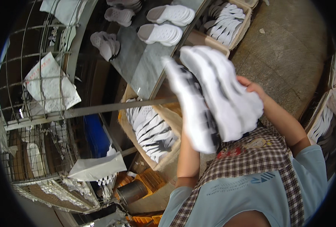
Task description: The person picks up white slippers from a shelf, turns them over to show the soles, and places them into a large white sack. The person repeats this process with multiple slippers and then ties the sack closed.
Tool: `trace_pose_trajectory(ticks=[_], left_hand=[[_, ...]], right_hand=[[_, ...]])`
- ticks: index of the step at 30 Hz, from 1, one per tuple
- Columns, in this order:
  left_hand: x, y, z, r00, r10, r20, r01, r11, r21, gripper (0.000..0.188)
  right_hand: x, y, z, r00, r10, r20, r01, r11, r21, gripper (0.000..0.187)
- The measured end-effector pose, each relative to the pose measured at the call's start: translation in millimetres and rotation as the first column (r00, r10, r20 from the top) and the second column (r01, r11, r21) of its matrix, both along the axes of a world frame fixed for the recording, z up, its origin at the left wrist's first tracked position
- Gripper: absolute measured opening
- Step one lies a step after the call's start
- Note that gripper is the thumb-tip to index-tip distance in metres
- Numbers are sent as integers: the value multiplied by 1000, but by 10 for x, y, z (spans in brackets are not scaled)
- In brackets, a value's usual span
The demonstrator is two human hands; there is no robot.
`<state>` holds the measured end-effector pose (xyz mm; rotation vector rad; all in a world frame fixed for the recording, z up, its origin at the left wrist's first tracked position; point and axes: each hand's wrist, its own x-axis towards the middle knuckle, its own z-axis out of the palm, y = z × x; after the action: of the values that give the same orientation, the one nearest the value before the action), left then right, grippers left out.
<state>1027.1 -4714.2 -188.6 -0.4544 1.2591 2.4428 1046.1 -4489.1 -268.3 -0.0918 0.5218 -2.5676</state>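
A stack of white shoe soles [222, 94] with dark gaps between them is held up in front of my apron, blurred by motion. My right hand [252, 87] grips its right side, the fingers curled over the edge. Another group of white shoe soles [188, 108] leans just to the left, with black showing along its inner side. My left forearm [188, 166] runs up behind this group, which is held in the air there; the left fingers are hidden by the soles.
Stacks of white perforated clogs [162, 34] stand on a grey metal table [132, 72]. Lined crates of white soles are below the table [175, 151], beyond it [232, 41] and at right [315, 113]. A metal bar [122, 107] and wire rack [24, 79] stand at left, near a yellow crate [151, 179].
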Motion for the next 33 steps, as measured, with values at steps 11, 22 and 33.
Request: trace_pose_trajectory(ticks=[11,22,33], left_hand=[[-405,386,73,935,-345,-84,227,764,-603,78],[-3061,-571,-118,979,172,-110,-195,623,-758,61],[-160,-14,674,937,-349,21,331,863,-382,24]], right_hand=[[-60,194,-131,986,152,61,-164,898,408,98],[126,441,-293,994,-19,108,-28,909,417,99],[-139,207,-238,996,28,89,-63,905,421,94]])
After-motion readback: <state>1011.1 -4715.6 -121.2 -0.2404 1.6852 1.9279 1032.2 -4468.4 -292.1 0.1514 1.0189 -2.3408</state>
